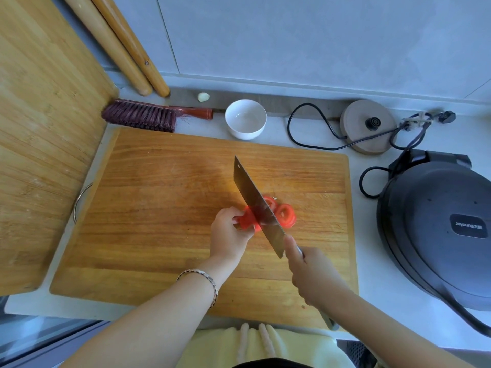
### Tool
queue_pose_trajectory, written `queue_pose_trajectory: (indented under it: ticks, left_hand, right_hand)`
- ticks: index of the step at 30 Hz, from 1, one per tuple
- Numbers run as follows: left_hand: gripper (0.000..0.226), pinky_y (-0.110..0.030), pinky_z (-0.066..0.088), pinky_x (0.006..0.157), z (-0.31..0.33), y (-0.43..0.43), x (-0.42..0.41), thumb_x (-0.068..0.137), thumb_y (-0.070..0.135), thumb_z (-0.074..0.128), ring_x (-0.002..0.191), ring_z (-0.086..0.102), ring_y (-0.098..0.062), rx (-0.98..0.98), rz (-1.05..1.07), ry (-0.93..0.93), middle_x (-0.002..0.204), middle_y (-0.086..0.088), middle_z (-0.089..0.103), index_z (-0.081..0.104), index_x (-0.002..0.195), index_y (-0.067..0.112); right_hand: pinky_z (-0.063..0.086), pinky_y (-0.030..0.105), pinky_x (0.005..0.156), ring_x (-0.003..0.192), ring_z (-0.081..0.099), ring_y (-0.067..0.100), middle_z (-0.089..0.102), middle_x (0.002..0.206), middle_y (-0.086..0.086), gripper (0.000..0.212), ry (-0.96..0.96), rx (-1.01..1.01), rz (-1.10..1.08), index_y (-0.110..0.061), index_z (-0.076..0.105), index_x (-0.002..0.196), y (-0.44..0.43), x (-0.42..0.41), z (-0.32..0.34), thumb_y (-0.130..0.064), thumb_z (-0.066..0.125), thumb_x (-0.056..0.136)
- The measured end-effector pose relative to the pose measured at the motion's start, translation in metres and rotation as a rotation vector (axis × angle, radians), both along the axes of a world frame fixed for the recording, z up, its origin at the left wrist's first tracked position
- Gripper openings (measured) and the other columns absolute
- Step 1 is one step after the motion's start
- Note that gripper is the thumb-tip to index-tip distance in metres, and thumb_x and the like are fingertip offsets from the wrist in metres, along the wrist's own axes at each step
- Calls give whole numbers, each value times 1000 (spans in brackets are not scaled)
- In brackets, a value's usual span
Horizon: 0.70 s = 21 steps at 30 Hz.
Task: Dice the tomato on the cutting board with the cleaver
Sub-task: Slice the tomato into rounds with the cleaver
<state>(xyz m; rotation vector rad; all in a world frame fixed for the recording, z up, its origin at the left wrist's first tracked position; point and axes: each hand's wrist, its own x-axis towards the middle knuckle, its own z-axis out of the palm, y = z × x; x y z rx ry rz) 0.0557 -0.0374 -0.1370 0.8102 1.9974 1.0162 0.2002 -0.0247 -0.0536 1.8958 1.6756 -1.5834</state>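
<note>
Fingers (235, 217) of the left hand (228, 232) curl over the tomato (247, 221), pinning it mid cutting board (159, 208). Just right, the cleaver (256, 205) blade stands against it, with cut slices (285, 213) lying beyond. The right hand (310, 274) wraps tightly round the cleaver's handle.

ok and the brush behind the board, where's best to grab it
By the red handle, from above on the right. The brush lies flat on the counter, bristle head left beside the leaning board, handle pointing right with its end free short of the white bowl. The soft head would likely flex, a poorer hold.
</note>
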Motion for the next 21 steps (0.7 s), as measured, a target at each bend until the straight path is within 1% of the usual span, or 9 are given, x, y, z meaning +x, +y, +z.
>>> queue_pose_trajectory:
  ticks: [3, 5, 7, 10, 12, 14, 16, 19, 21]
  left_hand:
    - [23, -15, 46, 74, 1, 0, 1, 70, 7, 76, 89, 61, -14, 7, -5, 27, 96, -1, 63, 61, 83, 17]
    - [22, -18, 47, 74, 2, 0, 0, 71, 7, 75, 88, 60, -14, -2, -20, 57, 96, -1, 62, 60, 84, 16]
    - [20, -23, 48, 77, 2, 0, 0, 71, 7, 74, 89, 61, -15, -10, -27, 87, 97, -3, 62, 62, 87, 13]
    - [21, -20, 44, 77, 2, -1, 1, 72, 7, 74, 90, 60, -14, -13, -17, 118, 97, -3, 63, 64, 90, 10]
    - [22, -20, 43, 78, 2, -2, 2, 72, 7, 73, 91, 61, -15, -11, -2, 109, 98, -3, 63, 64, 92, 10]
    - [23, -20, 44, 79, 2, -2, 2, 73, 8, 73, 92, 61, -14, -5, 6, 87, 101, -3, 63, 65, 94, 11]
    - [26, -20, 44, 80, 3, -3, 3, 73, 8, 73, 94, 60, -13, 2, 4, 65, 104, -3, 63, 65, 97, 11]
    - [29, -16, 44, 79, 2, -4, 3, 74, 8, 73, 98, 60, -14, 3, 9, 40, 110, -4, 62, 63, 101, 11]
    - [30, -6, 45, 71, 2, -4, 4, 75, 6, 72, 100, 59, -16, 4, 16, 15, 112, -6, 60, 63, 103, 9]
  right_hand:
    - [29, 24, 41, 38, 29, 9, 33, 48, -6, 54, 2, 3, -10, -14, 44, 69, 0, -3, -10, -60, 25, 90]
    - [33, 25, 43, 41, 34, 10, 39, 51, -4, 57, -3, 29, 2, -13, 46, 70, 2, -12, -19, -60, 22, 91]
    - [35, 25, 46, 46, 39, 11, 43, 55, -3, 55, -5, 78, 2, -14, 41, 64, 0, -17, -29, -58, 21, 92]
    - [34, 26, 49, 48, 38, 12, 41, 56, -3, 50, 26, 138, -31, -18, 36, 60, -6, -20, -37, -54, 24, 93]
    - [35, 26, 49, 48, 39, 11, 42, 56, -4, 47, 62, 158, -45, -19, 42, 64, -5, -21, -41, -53, 27, 94]
    - [36, 25, 47, 46, 41, 9, 44, 55, -5, 44, 128, 135, -102, -16, 56, 80, 0, -18, -44, -51, 32, 94]
    - [33, 23, 40, 39, 37, 7, 42, 52, -5, 39, 218, 60, -203, -17, 60, 91, 8, -11, -44, -48, 37, 94]
    - [29, 23, 38, 35, 33, 8, 38, 48, -4, 35, 297, 15, -271, -14, 57, 84, 18, 5, -33, -41, 38, 96]
    - [36, 24, 40, 37, 39, 10, 42, 49, -2, 35, 301, 62, -220, -12, 55, 80, 25, 14, -21, -37, 38, 97]
